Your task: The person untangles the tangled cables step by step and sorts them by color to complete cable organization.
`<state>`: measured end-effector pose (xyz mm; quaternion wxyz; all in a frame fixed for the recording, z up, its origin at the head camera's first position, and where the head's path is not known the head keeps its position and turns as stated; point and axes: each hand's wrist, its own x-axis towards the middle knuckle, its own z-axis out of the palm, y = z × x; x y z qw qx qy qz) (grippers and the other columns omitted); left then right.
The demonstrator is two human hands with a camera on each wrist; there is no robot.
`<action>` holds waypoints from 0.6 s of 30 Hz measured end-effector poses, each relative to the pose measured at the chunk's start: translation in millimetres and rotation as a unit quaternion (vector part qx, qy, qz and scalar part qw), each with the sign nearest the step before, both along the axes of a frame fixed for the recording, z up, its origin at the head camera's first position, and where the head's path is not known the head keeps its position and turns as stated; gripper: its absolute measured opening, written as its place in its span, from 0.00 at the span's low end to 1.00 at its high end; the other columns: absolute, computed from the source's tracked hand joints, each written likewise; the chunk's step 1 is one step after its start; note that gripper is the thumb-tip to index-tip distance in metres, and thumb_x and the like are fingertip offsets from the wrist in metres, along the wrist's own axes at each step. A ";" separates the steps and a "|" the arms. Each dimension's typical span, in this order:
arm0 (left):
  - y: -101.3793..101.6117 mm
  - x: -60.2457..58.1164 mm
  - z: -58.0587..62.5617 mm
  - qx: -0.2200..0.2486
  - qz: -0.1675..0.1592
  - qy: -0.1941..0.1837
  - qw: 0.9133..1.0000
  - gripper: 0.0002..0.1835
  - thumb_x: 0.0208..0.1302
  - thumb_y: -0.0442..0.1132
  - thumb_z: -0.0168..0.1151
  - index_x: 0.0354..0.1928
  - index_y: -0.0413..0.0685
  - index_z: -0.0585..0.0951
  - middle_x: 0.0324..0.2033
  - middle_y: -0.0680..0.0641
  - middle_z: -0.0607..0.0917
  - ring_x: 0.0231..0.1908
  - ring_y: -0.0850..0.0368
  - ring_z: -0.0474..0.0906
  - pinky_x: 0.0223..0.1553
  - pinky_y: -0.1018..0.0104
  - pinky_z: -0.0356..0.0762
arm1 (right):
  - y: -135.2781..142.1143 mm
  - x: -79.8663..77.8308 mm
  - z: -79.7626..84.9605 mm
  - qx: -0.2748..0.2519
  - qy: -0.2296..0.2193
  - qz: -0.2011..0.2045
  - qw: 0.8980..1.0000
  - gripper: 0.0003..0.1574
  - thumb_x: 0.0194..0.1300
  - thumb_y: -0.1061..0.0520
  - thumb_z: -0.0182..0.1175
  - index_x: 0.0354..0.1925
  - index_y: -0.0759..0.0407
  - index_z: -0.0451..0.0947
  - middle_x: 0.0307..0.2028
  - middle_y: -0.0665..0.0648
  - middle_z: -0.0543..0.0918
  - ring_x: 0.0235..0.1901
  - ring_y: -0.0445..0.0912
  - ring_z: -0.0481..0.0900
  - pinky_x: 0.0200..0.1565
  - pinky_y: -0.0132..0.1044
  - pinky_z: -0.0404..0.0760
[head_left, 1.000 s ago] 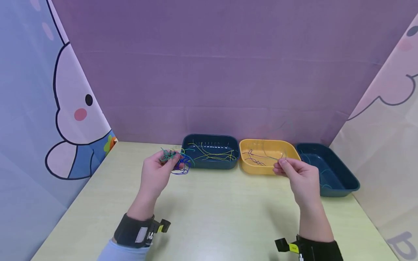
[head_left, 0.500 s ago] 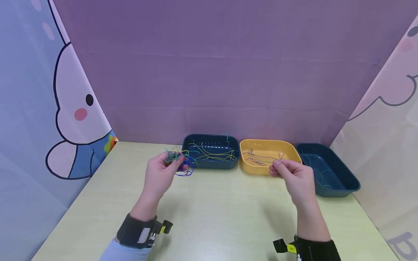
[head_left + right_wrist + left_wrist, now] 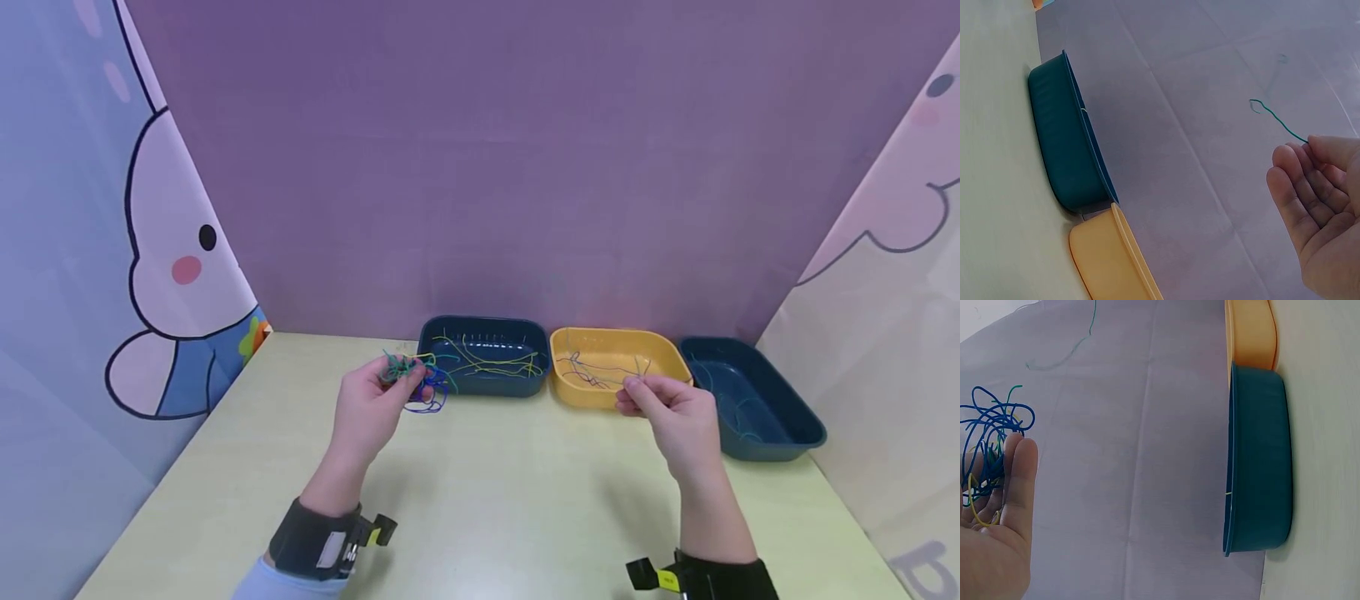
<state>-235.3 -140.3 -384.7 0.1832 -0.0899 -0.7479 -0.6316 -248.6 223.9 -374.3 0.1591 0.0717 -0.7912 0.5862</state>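
A loose tangle of blue, green and yellow wires (image 3: 997,412) is in my left hand (image 3: 369,417), gripped between thumb and fingers above the table. Part of the bundle is hidden behind those fingers. In the right wrist view, my right hand (image 3: 1329,206) pinches one thin green wire (image 3: 1280,121) between thumb and index finger, and its free end sticks out with a small hook. In the head view my right hand is in front of the yellow tray (image 3: 581,398), while my left is just left of a dark teal tray (image 3: 487,388).
Several yellow wires (image 3: 498,367) lie in the left teal tray. Dark blue or purple wires (image 3: 585,375) are in the yellow tray. A second teal tray (image 3: 780,450) at the right holds thin green wires. Behind the trays rises a purple cloth (image 3: 487,167).
My right hand has shifted slightly left and my left hand slightly right, bringing them closer together. Both keep hold of their wires.
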 end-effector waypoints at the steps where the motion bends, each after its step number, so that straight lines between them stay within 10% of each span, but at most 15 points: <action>1: -0.2 -0.3 -0.8 -0.001 0.001 0.001 1.000 0.15 0.58 0.53 0.61 0.35 0.49 0.80 0.31 0.46 0.85 0.32 0.56 0.82 0.43 0.66 0.79 | 0.3 -0.2 -0.4 0.001 0.000 0.000 1.000 0.21 0.57 0.41 0.60 0.39 0.55 0.81 0.33 0.58 0.84 0.33 0.49 0.82 0.41 0.32 0.80; 18: 0.5 2.8 1.4 0.011 -0.006 0.011 1.000 0.13 0.59 0.50 0.61 0.36 0.48 0.80 0.32 0.44 0.85 0.33 0.49 0.82 0.43 0.65 0.79 | 9.4 -3.5 1.1 0.010 0.024 -0.015 1.000 0.20 0.59 0.43 0.59 0.40 0.57 0.81 0.33 0.60 0.84 0.32 0.50 0.82 0.38 0.34 0.81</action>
